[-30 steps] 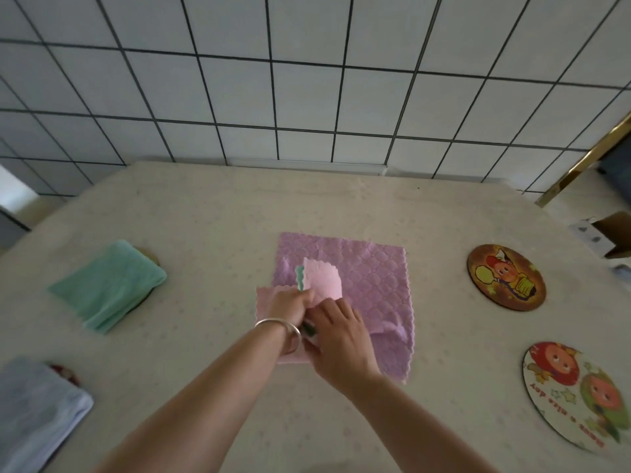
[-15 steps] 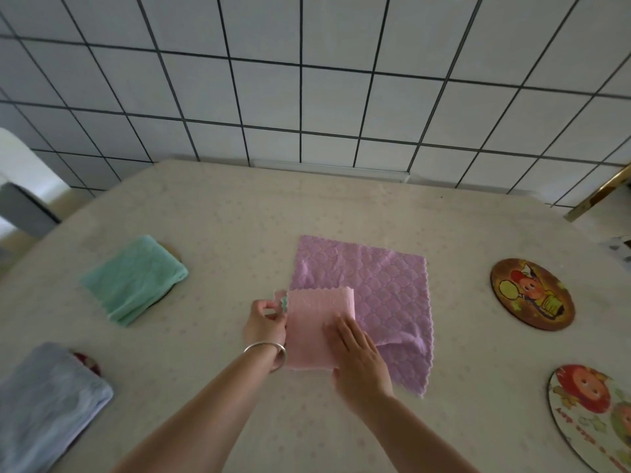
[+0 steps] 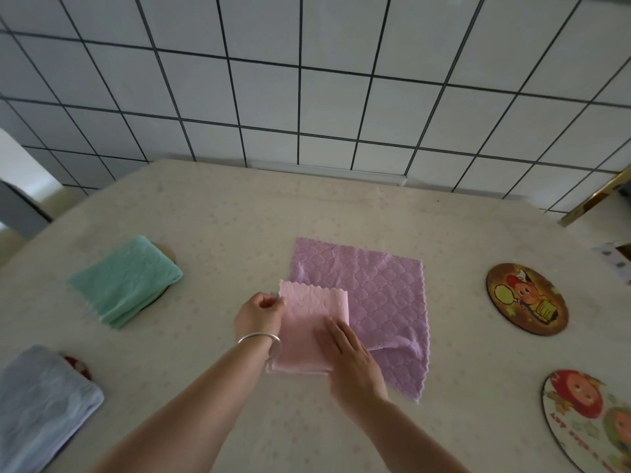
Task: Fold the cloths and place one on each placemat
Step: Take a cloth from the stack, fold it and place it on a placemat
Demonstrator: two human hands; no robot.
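Note:
A folded pink cloth (image 3: 307,322) lies at the table's middle, overlapping the left edge of a spread purple cloth (image 3: 372,302). My left hand (image 3: 259,314) pinches the pink cloth's upper left edge. My right hand (image 3: 348,356) presses flat on its right part with straight fingers. A folded green cloth (image 3: 124,279) covers a round placemat (image 3: 167,256) at the left. A folded blue cloth (image 3: 41,407) covers another placemat (image 3: 80,367) at the near left. Two bare round placemats lie on the right: a dark one (image 3: 527,298) and a white one (image 3: 590,425).
The table (image 3: 239,216) has a pale speckled cover and meets a white tiled wall (image 3: 307,97) at the back. A gold-coloured frame (image 3: 597,196) and a small box (image 3: 614,259) sit at the far right edge.
The raised pink flap has been laid down flat into a fold. My right hand went from gripping the cloth to pressing flat on it, while my left hand shifted to its left edge.

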